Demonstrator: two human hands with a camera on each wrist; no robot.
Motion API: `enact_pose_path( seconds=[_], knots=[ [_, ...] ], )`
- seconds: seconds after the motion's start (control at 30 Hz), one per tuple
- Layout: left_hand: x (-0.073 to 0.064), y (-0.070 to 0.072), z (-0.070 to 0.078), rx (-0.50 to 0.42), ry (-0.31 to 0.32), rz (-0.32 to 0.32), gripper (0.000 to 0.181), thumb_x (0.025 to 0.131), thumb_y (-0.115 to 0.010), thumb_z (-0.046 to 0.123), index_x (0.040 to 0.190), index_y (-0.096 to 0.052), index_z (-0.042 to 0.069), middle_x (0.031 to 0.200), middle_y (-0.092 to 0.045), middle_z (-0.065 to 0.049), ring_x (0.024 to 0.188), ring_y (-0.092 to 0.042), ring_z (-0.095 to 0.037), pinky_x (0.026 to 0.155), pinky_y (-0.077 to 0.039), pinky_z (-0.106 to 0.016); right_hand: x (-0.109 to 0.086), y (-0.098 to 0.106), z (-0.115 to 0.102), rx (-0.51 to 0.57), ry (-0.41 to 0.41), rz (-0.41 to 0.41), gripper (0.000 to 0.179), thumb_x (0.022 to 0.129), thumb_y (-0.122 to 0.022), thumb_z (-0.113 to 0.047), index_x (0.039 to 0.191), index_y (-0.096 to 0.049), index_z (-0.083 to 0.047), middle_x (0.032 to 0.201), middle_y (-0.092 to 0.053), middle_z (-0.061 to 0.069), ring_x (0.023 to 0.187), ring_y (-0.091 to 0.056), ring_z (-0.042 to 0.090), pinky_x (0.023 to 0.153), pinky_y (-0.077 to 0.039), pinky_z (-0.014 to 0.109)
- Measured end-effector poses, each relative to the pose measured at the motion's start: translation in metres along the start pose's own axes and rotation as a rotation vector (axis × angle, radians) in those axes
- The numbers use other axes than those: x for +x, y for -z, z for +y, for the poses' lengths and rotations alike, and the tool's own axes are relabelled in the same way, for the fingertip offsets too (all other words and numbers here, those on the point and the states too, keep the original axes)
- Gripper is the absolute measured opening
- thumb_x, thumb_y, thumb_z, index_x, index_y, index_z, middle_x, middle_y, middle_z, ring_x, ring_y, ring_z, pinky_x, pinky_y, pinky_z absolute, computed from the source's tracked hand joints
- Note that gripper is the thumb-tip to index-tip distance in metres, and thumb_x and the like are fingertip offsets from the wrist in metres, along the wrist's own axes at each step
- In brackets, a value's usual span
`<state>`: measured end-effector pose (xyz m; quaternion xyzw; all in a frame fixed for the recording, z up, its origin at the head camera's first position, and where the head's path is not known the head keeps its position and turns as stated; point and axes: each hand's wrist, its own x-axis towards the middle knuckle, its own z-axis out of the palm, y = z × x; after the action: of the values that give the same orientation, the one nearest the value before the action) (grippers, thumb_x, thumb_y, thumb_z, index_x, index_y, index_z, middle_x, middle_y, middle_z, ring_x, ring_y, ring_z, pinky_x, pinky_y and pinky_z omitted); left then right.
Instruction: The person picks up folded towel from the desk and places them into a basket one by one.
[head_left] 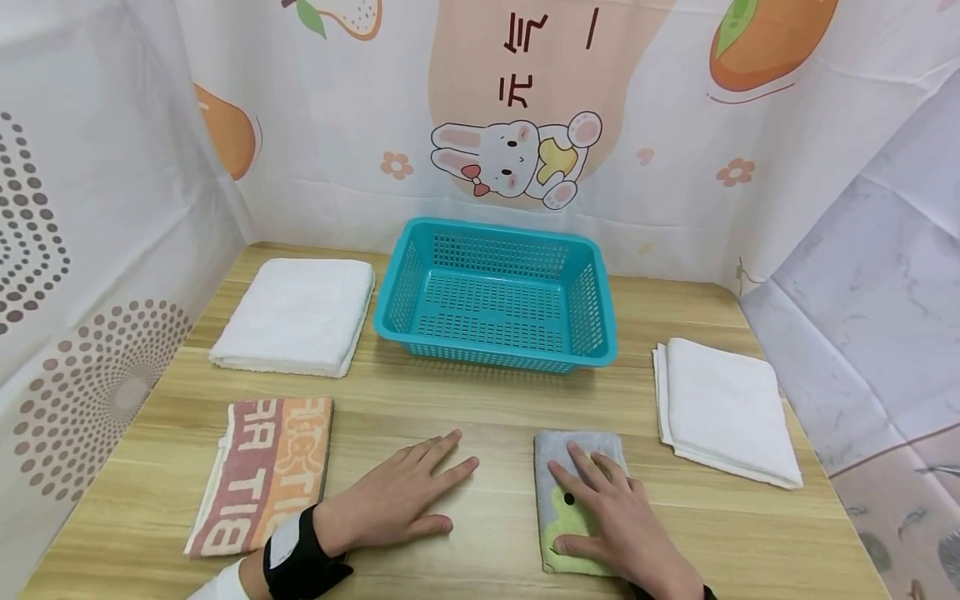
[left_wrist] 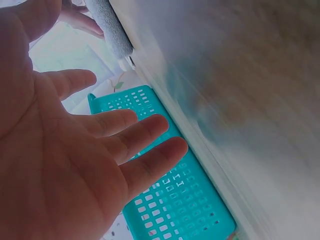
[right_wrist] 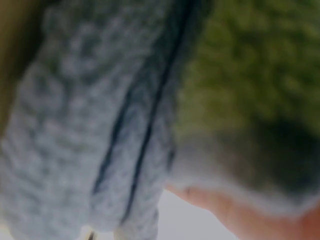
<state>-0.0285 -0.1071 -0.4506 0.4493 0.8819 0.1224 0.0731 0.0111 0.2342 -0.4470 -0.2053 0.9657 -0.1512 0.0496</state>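
My right hand [head_left: 621,527] rests on a folded grey and green towel [head_left: 553,450], fingers spread flat across it. Blurred folded layers of this grey towel [right_wrist: 75,130] fill much of the right wrist view, with part of a finger [right_wrist: 235,215] below. My left hand [head_left: 393,500] holds nothing; its fingers are extended and spread over the wooden table, palm facing down. Left of it lies a folded red and orange towel [head_left: 258,475] with pale lettering. In the left wrist view the bare palm [left_wrist: 60,165] shows, with the teal basket [left_wrist: 200,200] beyond the fingers.
The teal plastic basket [head_left: 495,354] stands at the back middle of the wooden table [head_left: 435,408]. A folded white towel [head_left: 300,312] lies at the back left, another folded white towel [head_left: 727,408] at the right. Printed curtains [head_left: 660,167] hang behind and beside the table.
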Motion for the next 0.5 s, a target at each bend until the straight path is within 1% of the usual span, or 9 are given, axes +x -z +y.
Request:
enact_pose_path(
  seconds=[0.2, 0.4, 0.5],
  knots=[
    [0.000, -0.001, -0.001, 0.005, -0.006, 0.009, 0.070, 0.099, -0.051, 0.053, 0.157, -0.031, 0.018, 0.159, -0.027, -0.023, 0.140, -0.039, -0.033, 0.104, -0.042, -0.048, 0.007, 0.000, -0.006, 0.001, 0.028, -0.017, 0.090, 0.071, -0.067, -0.074, 0.146, -0.052, -0.027, 0.156, -0.040, 0.009, 0.132, -0.044, 0.042, 0.084, -0.043, 0.058],
    [0.000, -0.002, -0.002, -0.004, -0.008, 0.007, 0.070, 0.100, -0.051, 0.053, 0.157, -0.031, 0.018, 0.160, -0.026, -0.022, 0.140, -0.039, -0.033, 0.104, -0.042, -0.048, 0.011, -0.001, -0.010, -0.001, 0.051, -0.008, 0.089, 0.073, -0.065, -0.075, 0.146, -0.052, -0.026, 0.155, -0.042, 0.010, 0.130, -0.045, 0.042, 0.081, -0.044, 0.058],
    [0.000, -0.003, -0.003, -0.008, -0.015, 0.014, 0.070, 0.100, -0.051, 0.052, 0.157, -0.030, 0.018, 0.160, -0.026, -0.022, 0.140, -0.039, -0.034, 0.104, -0.042, -0.048, 0.012, -0.002, -0.012, -0.006, 0.050, -0.004, 0.089, 0.073, -0.065, -0.075, 0.146, -0.052, -0.026, 0.155, -0.041, 0.010, 0.130, -0.045, 0.042, 0.082, -0.044, 0.057]
  ],
)
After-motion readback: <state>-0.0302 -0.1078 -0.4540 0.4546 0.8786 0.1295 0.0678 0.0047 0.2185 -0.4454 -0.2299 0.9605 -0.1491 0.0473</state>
